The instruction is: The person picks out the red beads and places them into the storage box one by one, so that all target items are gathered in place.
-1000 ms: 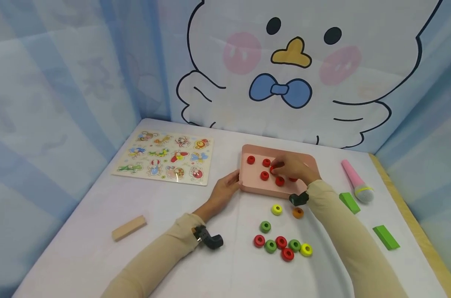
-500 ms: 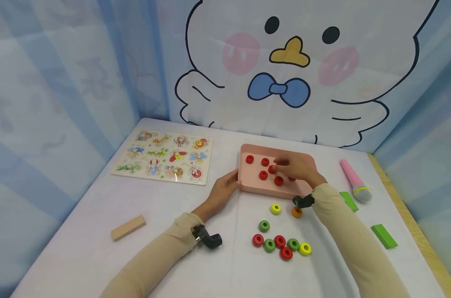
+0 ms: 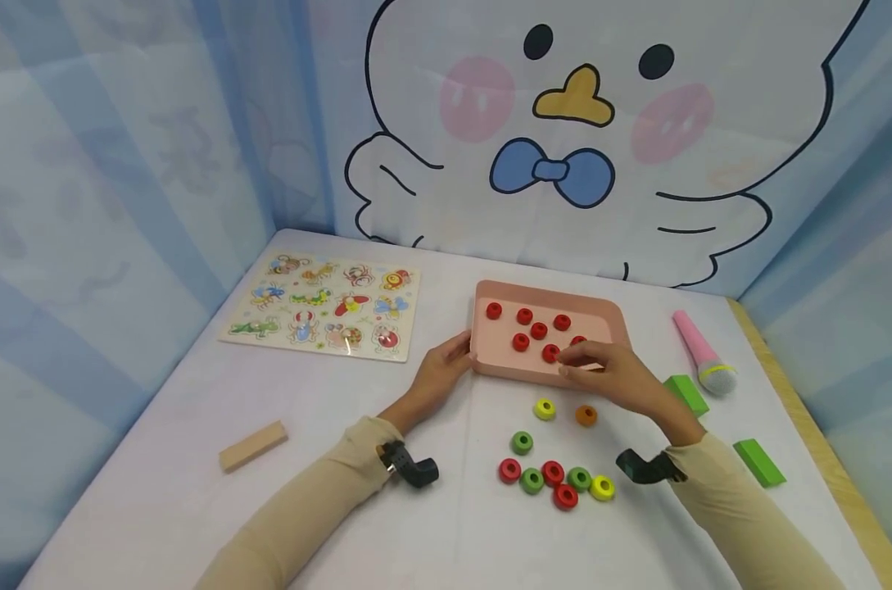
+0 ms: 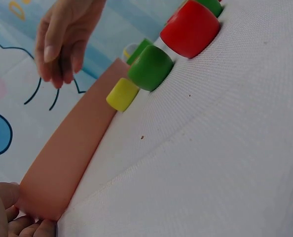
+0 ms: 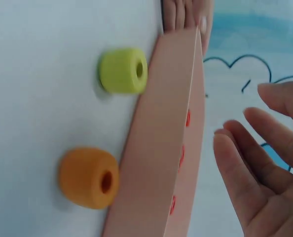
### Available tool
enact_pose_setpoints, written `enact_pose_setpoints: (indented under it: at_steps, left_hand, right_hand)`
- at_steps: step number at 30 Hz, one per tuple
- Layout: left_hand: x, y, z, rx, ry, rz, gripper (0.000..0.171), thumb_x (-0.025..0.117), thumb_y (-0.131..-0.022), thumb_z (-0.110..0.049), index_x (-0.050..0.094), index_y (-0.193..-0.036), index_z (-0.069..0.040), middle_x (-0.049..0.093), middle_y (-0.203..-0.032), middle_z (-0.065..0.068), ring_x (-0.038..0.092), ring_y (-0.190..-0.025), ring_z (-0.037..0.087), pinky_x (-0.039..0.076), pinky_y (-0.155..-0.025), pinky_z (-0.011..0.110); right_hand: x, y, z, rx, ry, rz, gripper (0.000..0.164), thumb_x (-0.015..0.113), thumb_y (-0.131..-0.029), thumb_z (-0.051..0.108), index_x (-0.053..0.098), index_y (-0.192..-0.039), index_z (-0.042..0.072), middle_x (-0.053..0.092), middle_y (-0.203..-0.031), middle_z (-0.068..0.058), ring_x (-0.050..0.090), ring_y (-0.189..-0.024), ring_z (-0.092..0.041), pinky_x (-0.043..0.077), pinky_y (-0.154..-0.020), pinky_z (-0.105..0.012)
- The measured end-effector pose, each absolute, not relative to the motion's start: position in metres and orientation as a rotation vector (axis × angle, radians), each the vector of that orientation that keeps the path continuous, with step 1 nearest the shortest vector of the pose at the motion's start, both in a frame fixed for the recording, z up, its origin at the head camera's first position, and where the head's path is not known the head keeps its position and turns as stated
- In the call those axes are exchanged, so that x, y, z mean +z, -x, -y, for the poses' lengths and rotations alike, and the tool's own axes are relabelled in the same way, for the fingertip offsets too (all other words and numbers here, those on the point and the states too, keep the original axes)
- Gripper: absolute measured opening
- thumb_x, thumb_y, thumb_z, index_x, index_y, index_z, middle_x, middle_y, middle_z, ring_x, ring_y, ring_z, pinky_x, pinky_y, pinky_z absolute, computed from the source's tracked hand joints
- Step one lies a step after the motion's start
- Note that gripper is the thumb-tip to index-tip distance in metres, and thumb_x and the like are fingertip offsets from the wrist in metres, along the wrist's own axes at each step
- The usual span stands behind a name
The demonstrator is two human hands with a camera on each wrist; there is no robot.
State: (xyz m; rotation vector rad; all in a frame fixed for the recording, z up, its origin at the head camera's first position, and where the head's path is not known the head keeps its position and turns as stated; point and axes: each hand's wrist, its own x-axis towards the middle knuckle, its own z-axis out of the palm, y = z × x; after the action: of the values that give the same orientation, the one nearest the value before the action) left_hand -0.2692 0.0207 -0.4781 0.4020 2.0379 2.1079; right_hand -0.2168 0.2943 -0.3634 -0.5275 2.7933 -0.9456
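A shallow pink tray (image 3: pixel 515 372) lies on the white-covered table with several red beads (image 3: pixel 538 331) spread inside it. My left hand (image 3: pixel 432 383) grips the tray's left end; the left wrist view shows the thumb at the rim and the fingers bent against the lower side. Over the tray's front right edge hovers my right hand (image 3: pixel 613 378), its fingers loosely bent with nothing between them. Just in front of the tray lie a yellow bead (image 3: pixel 545 410) and an orange bead (image 3: pixel 586 416). Nearer me are a green bead (image 3: pixel 522 443) and a row of red, green and yellow beads.
At the back left is an insect puzzle board (image 3: pixel 328 307), with a plain wooden block (image 3: pixel 253 446) nearer the front. A pink toy microphone (image 3: pixel 704 354) and two green blocks (image 3: pixel 759 463) lie on the right. A printed curtain (image 3: pixel 578 229) stands behind the table.
My right hand has let go of a red bead in the tray and drawn back towards the front right. The left hand has stayed at the tray's left end.
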Motion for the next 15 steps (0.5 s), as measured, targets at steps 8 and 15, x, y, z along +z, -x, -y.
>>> enact_pose_setpoints:
  at_steps: [8,15]
  left_hand:
    - [-0.476,0.272,-0.019,2.049,-0.382,-2.086,0.053,0.058,-0.1,-0.021,0.042,-0.15,-0.01,0.041,-0.152,0.003,0.039,-0.137,0.013,0.036,-0.109,0.025]
    - [-0.476,0.269,-0.021,2.059,-0.364,-2.074,0.052,0.058,-0.1,-0.019,0.043,-0.149,-0.01,0.041,-0.152,0.004,0.039,-0.137,0.014,0.036,-0.109,0.025]
  right_hand:
    - [-0.373,0.168,-0.282,-0.946,0.62,-2.437,0.03,0.074,-0.09,0.02,0.068,-0.116,0.006,0.066,-0.112,-0.007,0.063,-0.102,-0.023,0.056,-0.088,-0.028]
    - [-0.388,0.155,-0.276,-0.927,0.616,-2.33,0.025,0.076,-0.087,0.018,0.07,-0.111,0.01,0.065,-0.107,-0.001,0.064,-0.097,-0.017,0.056,-0.085,-0.027]
